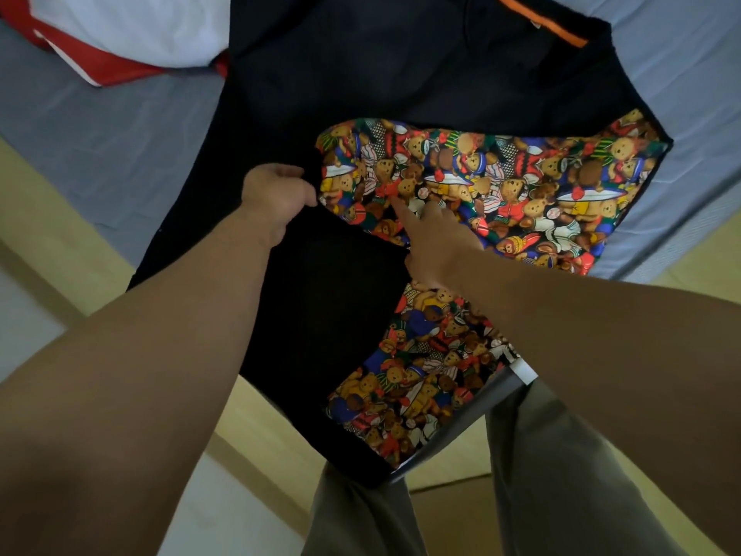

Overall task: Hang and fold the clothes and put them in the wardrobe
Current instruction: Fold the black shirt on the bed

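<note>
Forearms reach from six o'clock, left hand (276,198) clutching a fold of the bear-print shirt (401,74) spread on the bed (100,154) toward twelve, right hand (437,242) pinning the print by forefinger, grip unclear; a taut pull should keep the crease straight.

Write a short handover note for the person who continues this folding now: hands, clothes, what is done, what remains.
Left hand grips a fold of the black shirt beside its teddy-bear print panel.
Right hand rests on the print, forefinger stretched out; whether it pinches cloth is unclear.
The shirt lies on the bed, its lower part over the edge.
A white and red garment lies beside it.
Done: shirt laid out, fold begun.
Left: finish folding, deal with the other garment, put both in the wardrobe, not in view.
</note>
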`<state>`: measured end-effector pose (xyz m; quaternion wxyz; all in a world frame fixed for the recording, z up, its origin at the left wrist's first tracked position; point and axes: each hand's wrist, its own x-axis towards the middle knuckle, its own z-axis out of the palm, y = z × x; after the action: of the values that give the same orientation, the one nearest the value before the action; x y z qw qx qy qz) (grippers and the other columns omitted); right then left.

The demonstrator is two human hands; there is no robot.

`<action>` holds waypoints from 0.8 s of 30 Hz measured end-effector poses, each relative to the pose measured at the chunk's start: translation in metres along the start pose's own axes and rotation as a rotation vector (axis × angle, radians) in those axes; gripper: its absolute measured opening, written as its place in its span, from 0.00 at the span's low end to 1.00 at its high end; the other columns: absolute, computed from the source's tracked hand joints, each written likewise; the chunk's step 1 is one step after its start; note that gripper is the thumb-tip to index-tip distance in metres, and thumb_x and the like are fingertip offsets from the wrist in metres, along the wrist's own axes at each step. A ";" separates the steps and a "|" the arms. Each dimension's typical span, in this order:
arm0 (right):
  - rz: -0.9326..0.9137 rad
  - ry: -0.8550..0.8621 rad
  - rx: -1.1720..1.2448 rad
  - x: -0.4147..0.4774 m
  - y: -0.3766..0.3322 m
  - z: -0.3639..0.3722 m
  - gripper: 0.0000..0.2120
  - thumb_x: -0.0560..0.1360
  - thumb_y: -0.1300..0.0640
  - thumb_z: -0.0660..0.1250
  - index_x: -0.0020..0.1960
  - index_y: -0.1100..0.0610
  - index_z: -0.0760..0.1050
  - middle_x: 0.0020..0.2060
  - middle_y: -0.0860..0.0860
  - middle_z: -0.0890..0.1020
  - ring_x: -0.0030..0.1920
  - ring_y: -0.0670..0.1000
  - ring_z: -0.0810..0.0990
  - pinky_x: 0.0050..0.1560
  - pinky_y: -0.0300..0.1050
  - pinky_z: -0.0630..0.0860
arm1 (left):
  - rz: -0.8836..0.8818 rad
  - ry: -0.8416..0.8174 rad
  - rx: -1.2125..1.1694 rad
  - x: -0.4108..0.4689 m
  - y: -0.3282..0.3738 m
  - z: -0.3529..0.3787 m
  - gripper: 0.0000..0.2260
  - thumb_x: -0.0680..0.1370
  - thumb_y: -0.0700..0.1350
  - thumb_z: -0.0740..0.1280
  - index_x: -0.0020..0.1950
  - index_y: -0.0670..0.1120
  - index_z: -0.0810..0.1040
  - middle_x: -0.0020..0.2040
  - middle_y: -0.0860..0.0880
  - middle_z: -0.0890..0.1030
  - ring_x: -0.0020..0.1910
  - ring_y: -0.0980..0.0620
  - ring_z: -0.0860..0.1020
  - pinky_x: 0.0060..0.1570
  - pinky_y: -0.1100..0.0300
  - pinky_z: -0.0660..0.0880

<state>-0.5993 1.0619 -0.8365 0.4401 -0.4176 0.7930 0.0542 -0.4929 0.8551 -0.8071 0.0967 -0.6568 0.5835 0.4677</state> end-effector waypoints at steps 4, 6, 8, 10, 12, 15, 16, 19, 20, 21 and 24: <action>0.026 0.002 0.099 0.009 -0.010 -0.006 0.47 0.77 0.61 0.65 0.81 0.45 0.36 0.80 0.58 0.48 0.78 0.65 0.53 0.69 0.62 0.69 | 0.104 0.061 0.171 0.010 -0.002 -0.008 0.20 0.67 0.52 0.80 0.54 0.55 0.76 0.51 0.51 0.81 0.48 0.54 0.81 0.45 0.57 0.80; 0.072 -0.022 0.129 0.014 -0.017 -0.011 0.49 0.76 0.66 0.65 0.81 0.45 0.34 0.81 0.59 0.48 0.78 0.66 0.56 0.68 0.63 0.71 | 0.172 0.122 0.275 0.014 -0.002 -0.014 0.19 0.68 0.58 0.79 0.52 0.53 0.77 0.47 0.53 0.80 0.44 0.57 0.79 0.37 0.62 0.74; 0.101 -0.033 0.130 0.018 -0.023 -0.017 0.50 0.76 0.68 0.65 0.81 0.46 0.32 0.79 0.61 0.53 0.74 0.68 0.64 0.62 0.63 0.74 | 0.238 0.145 0.350 0.016 -0.002 -0.018 0.16 0.68 0.59 0.79 0.47 0.53 0.78 0.43 0.55 0.79 0.40 0.60 0.76 0.33 0.64 0.69; 0.105 -0.029 0.117 0.023 -0.027 -0.022 0.49 0.77 0.66 0.64 0.80 0.47 0.31 0.76 0.64 0.60 0.66 0.67 0.73 0.53 0.61 0.76 | 0.259 0.106 0.359 0.015 -0.001 -0.021 0.16 0.67 0.60 0.79 0.38 0.57 0.73 0.38 0.58 0.77 0.36 0.62 0.75 0.32 0.65 0.67; 0.093 -0.022 0.091 0.029 -0.030 -0.024 0.47 0.80 0.62 0.63 0.80 0.48 0.30 0.72 0.66 0.67 0.58 0.65 0.78 0.44 0.55 0.76 | 0.224 0.036 0.332 0.016 0.002 -0.022 0.18 0.66 0.64 0.78 0.36 0.57 0.71 0.37 0.58 0.76 0.36 0.62 0.74 0.32 0.64 0.67; 0.111 -0.028 0.079 0.034 -0.033 -0.026 0.48 0.80 0.57 0.65 0.79 0.48 0.27 0.67 0.67 0.72 0.52 0.63 0.80 0.41 0.53 0.76 | 0.055 -0.099 0.176 0.014 0.009 -0.024 0.30 0.63 0.75 0.70 0.50 0.52 0.79 0.49 0.53 0.81 0.46 0.55 0.77 0.39 0.60 0.66; 0.120 -0.031 0.077 0.035 -0.034 -0.026 0.48 0.81 0.56 0.65 0.79 0.48 0.27 0.67 0.66 0.72 0.52 0.63 0.80 0.42 0.52 0.76 | 0.012 -0.113 0.154 0.014 0.009 -0.024 0.36 0.64 0.76 0.69 0.58 0.50 0.79 0.54 0.52 0.80 0.50 0.53 0.77 0.41 0.59 0.66; 0.143 -0.043 0.063 0.035 -0.038 -0.026 0.49 0.81 0.53 0.65 0.78 0.47 0.26 0.70 0.67 0.68 0.54 0.64 0.80 0.44 0.53 0.78 | 0.019 -0.102 0.111 0.018 0.007 -0.024 0.28 0.72 0.62 0.74 0.66 0.48 0.78 0.55 0.51 0.79 0.47 0.55 0.75 0.37 0.61 0.67; 0.145 -0.045 0.058 0.036 -0.038 -0.026 0.49 0.81 0.53 0.65 0.78 0.47 0.25 0.70 0.67 0.68 0.53 0.63 0.80 0.43 0.53 0.78 | 0.029 -0.096 0.096 0.020 0.006 -0.024 0.23 0.74 0.57 0.75 0.65 0.48 0.79 0.51 0.52 0.79 0.46 0.56 0.75 0.36 0.62 0.67; 0.140 -0.042 0.055 0.036 -0.039 -0.026 0.50 0.81 0.53 0.65 0.77 0.47 0.24 0.68 0.67 0.71 0.48 0.62 0.80 0.39 0.51 0.77 | 0.044 -0.073 0.074 0.019 0.006 -0.025 0.17 0.75 0.54 0.74 0.62 0.49 0.80 0.48 0.54 0.79 0.45 0.57 0.76 0.36 0.63 0.68; 0.133 -0.023 0.098 0.040 -0.041 -0.030 0.51 0.80 0.53 0.65 0.76 0.47 0.22 0.50 0.62 0.80 0.35 0.57 0.78 0.29 0.47 0.71 | 0.280 0.117 0.082 0.021 0.001 -0.027 0.07 0.80 0.53 0.68 0.50 0.50 0.78 0.43 0.56 0.78 0.41 0.62 0.76 0.37 0.67 0.70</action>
<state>-0.6004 0.9975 -0.8367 0.4643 -0.3414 0.8158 0.0492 -0.4824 0.8228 -0.8072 0.0233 -0.5905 0.6927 0.4134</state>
